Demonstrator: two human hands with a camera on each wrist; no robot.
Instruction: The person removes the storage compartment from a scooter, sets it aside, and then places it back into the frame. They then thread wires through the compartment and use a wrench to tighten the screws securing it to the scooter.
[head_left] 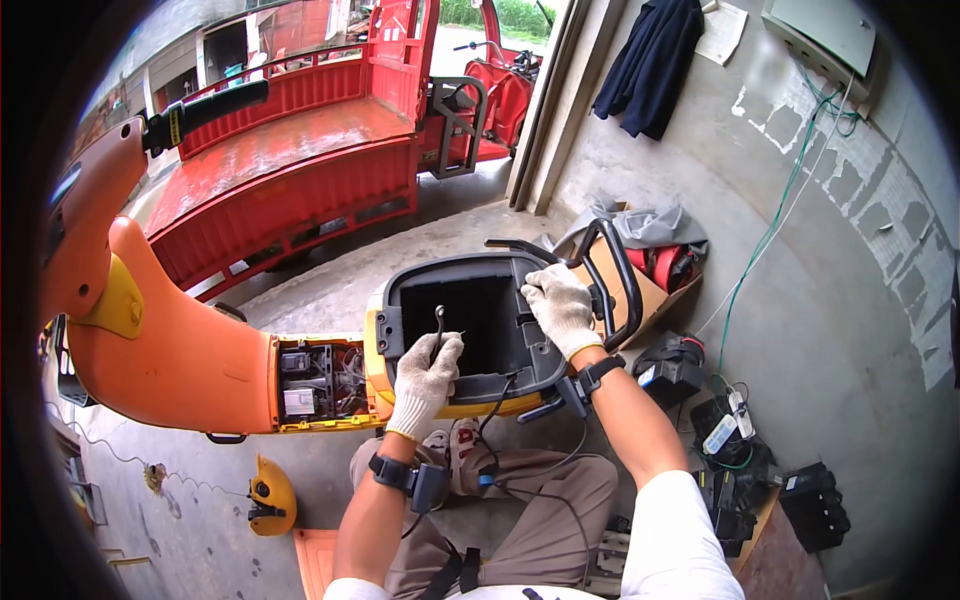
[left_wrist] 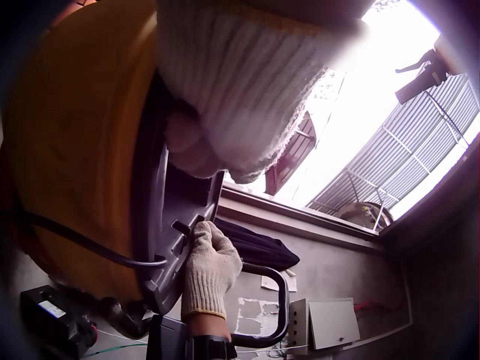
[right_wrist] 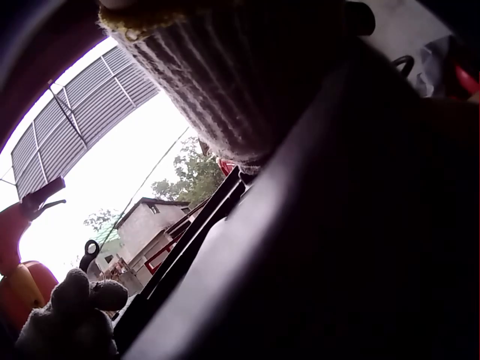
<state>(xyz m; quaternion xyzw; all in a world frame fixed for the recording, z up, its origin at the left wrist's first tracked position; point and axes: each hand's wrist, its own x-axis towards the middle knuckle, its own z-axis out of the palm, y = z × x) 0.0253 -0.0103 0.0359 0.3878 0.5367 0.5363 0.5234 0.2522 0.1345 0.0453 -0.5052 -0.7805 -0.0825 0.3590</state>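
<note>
My gloved left hand (head_left: pixel 428 375) grips a dark ring spanner (head_left: pixel 439 322) at the near left rim of a scooter's open black storage bin (head_left: pixel 400 290). The spanner's ring end (right_wrist: pixel 91 249) sticks up above the fingers in the right wrist view. My gloved right hand (head_left: pixel 560 305) holds the bin's right rim, fingers curled over its edge, beside the black rear grab rail (head_left: pixel 628 280). In the left wrist view the right hand (left_wrist: pixel 210 271) is seen at this rim from below. The bin's inside is dark.
The orange scooter body (head_left: pixel 170 340) extends left, with an exposed electrics bay (head_left: pixel 310 385). A yellow panel (head_left: pixel 272 495) lies on the floor. Black batteries (head_left: pixel 815 505) and a power strip (head_left: pixel 720 435) are at right. A cable (head_left: pixel 497 410) hangs near the bin. Behind stands a red cargo tricycle (head_left: pixel 300 150).
</note>
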